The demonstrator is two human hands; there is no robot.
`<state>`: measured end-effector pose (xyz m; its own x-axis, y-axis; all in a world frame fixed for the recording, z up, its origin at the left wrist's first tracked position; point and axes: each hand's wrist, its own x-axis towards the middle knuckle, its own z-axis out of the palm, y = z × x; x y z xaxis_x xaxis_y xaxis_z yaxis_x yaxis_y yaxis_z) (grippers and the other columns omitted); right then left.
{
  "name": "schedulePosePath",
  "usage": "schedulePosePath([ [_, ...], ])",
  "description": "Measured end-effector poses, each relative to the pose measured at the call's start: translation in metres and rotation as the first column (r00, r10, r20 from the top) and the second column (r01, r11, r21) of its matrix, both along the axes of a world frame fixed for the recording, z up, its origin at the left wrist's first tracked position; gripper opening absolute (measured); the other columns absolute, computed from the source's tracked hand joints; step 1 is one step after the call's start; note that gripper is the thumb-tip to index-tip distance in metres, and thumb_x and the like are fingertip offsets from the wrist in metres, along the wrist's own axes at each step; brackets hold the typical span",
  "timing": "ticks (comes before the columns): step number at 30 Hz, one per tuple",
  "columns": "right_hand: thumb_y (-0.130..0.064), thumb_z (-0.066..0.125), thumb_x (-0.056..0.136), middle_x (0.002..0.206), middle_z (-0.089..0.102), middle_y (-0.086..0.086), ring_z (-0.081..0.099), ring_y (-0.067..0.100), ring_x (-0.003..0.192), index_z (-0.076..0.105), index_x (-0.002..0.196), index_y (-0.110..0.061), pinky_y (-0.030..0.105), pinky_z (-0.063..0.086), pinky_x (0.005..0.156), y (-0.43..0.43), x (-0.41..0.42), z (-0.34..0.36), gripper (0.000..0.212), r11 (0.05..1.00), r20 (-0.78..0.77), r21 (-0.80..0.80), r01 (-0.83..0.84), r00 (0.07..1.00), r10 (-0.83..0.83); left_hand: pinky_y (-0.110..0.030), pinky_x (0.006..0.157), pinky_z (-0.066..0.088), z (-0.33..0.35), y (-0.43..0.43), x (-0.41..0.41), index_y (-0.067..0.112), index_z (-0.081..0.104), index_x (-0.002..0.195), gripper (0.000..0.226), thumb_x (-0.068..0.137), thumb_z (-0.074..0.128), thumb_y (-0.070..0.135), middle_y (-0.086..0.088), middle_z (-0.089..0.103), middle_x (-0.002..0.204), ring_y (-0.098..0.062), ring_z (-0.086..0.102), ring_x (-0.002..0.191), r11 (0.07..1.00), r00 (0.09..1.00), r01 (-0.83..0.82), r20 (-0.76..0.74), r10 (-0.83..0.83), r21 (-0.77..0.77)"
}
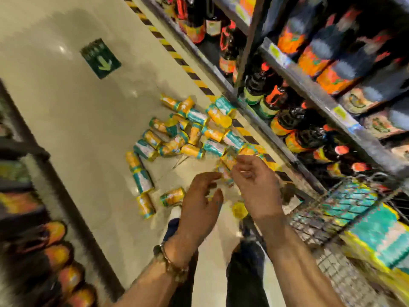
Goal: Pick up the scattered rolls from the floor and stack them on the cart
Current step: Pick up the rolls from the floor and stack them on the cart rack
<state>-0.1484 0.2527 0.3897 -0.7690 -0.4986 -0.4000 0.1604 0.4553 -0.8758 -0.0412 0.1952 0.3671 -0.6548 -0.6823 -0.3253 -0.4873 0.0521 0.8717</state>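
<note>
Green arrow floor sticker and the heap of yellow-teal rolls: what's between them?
Head view: only bare glossy cream floor separates the green arrow sticker from the heap of yellow-teal rolls.

Single head-worn wide-angle view, tilted, looking down at floor (66,140), shelf (332,107) at right.

Glossy tiled floor (66,140), shiny printed wrappers on the rolls (192,116), a metal wire cart (309,220).

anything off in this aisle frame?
Yes: yellow-and-teal rolls lie strewn over the floor beside the bottle shelf. They point every way, and some lie on the striped hazard tape. The ones in the wire cart lie packed together.
</note>
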Motion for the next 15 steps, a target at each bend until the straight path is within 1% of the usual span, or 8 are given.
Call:
schedulePosePath([
  [2,-0.005,0.063,0.082,0.081,0.063,-0.005,0.057,-0.001,0.069,0.062,0.105,-0.008,-0.002,0.039,0.059,-0.033,0.013,-0.028,0.023,0.991,0.000,0.115,-0.062,0.998,0.062,-0.022,0.086,0.047,-0.021,-0.038,0.016,0.027,0.056,0.112,0.036,0.077,0.049,0.019,0.004,0.057,0.113,-0.011,0.058,0.096,0.999,0.997,-0.005,0.073,0.002,0.038],
  [3,-0.003,0.062,0.082,0.087,0.066,0.002,0.057,0.007,0.074,0.062,0.106,-0.005,-0.004,0.037,0.059,-0.047,0.018,-0.040,0.024,0.980,-0.013,0.178,-0.093,0.995,0.097,-0.025,0.087,0.047,-0.031,-0.055,0.023,0.020,0.057,0.116,0.036,0.080,0.051,0.018,0.002,0.057,0.115,-0.012,0.058,0.097,0.999,0.992,-0.010,0.125,0.003,0.052],
  [5,0.002,0.062,0.080,0.097,0.068,0.015,0.054,0.012,0.079,0.063,0.105,0.004,-0.006,0.033,0.057,-0.069,0.023,-0.066,0.025,0.955,-0.046,0.273,-0.113,0.990,0.130,-0.030,0.089,0.048,-0.051,-0.087,0.035,0.015,0.055,0.119,0.037,0.082,0.051,0.018,-0.004,0.057,0.118,-0.017,0.059,0.099,0.998,0.976,-0.001,0.218,-0.014,0.066],
  [7,0.002,0.062,0.080,0.100,0.068,0.018,0.055,0.014,0.083,0.063,0.105,0.005,0.002,0.033,0.057,-0.081,0.022,-0.094,0.025,0.933,-0.043,0.344,-0.107,0.991,0.130,-0.035,0.088,0.051,-0.073,-0.112,0.043,0.014,0.055,0.121,0.047,0.077,0.045,0.026,-0.008,0.057,0.120,-0.023,0.060,0.101,0.997,0.959,0.049,0.275,-0.065,0.065],
  [9,-0.002,0.062,0.081,0.101,0.068,0.017,0.061,0.022,0.091,0.063,0.106,0.001,0.015,0.034,0.069,-0.084,0.018,-0.123,0.026,0.905,0.005,0.414,-0.104,0.994,0.111,-0.035,0.090,0.050,-0.100,-0.132,0.047,0.014,0.053,0.124,0.051,0.077,0.043,0.028,-0.010,0.056,0.124,-0.025,0.059,0.104,0.989,0.929,0.132,0.341,-0.144,0.059],
  [12,-0.009,0.062,0.082,0.100,0.066,0.012,0.060,0.030,0.101,0.062,0.110,-0.005,0.026,0.038,0.079,-0.077,0.011,-0.168,0.028,0.836,0.083,0.529,-0.145,0.989,0.119,-0.032,0.098,0.044,-0.146,-0.153,0.052,0.015,0.048,0.130,0.043,0.087,0.052,0.016,-0.007,0.050,0.132,-0.023,0.055,0.114,0.972,0.865,0.202,0.444,-0.235,0.122],
  [13,-0.010,0.062,0.082,0.102,0.066,0.013,0.059,0.031,0.102,0.062,0.111,-0.005,0.029,0.039,0.081,-0.074,0.007,-0.183,0.029,0.815,0.088,0.557,-0.163,0.987,0.137,-0.032,0.099,0.044,-0.162,-0.159,0.053,0.016,0.046,0.131,0.044,0.088,0.053,0.015,-0.006,0.049,0.134,-0.022,0.053,0.116,0.968,0.847,0.208,0.470,-0.249,0.140],
  [15,-0.010,0.061,0.082,0.106,0.066,0.015,0.059,0.031,0.103,0.060,0.113,-0.005,0.028,0.038,0.081,-0.071,-0.002,-0.215,0.032,0.769,0.109,0.604,-0.209,0.978,0.180,-0.032,0.100,0.043,-0.194,-0.168,0.056,0.018,0.044,0.132,0.046,0.088,0.054,0.017,-0.006,0.046,0.135,-0.022,0.050,0.120,0.956,0.806,0.256,0.514,-0.292,0.141],
])
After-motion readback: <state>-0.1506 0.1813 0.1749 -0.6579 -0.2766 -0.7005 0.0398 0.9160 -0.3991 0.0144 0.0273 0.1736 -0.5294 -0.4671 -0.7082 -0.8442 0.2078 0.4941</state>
